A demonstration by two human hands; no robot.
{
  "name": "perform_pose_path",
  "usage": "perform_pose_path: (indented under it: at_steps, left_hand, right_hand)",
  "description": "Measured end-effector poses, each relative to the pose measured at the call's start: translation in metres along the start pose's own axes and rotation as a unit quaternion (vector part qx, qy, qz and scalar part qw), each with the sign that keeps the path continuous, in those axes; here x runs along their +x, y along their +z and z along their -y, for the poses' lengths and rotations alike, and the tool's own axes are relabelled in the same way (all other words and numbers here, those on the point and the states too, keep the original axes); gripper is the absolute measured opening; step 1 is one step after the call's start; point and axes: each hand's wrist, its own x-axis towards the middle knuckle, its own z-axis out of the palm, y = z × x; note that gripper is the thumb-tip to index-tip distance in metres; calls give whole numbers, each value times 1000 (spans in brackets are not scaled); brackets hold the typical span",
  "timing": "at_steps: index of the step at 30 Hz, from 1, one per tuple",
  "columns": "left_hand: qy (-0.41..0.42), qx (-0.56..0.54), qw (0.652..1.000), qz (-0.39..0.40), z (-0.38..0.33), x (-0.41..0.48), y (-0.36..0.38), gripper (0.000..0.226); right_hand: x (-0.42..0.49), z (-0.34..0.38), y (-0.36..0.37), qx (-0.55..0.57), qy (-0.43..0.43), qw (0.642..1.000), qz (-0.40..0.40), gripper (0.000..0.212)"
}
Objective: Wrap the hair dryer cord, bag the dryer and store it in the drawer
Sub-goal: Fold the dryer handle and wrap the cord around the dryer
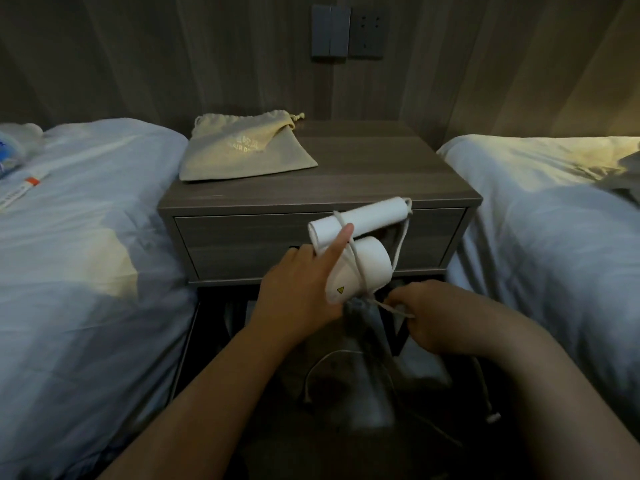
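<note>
left hand gripping, right hand pinching

A hotel-style twin bedroom, as we see it.

We look down between two beds, one on the left and one on the right, both made up in plain white bedding, with a grey wood-grain nightstand set between them and its drawer shut. On the panelled wall above it we see a switch plate beside a power socket. A cream drawstring bag printed with lettering lies on the nightstand top, the sort a guest room supplies.
</note>
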Motion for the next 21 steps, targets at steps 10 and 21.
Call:
perform_pose_path:
  at_steps: [10, 21]
  left_hand:
    - [85, 16, 989, 120, 17, -3, 14, 104]
    - [186, 1, 974, 130, 8, -8, 23, 104]
  right_hand:
    - [0, -15, -12, 54, -54, 988, -138, 33]
    - [18, -40, -5, 92, 31, 958, -269, 21]
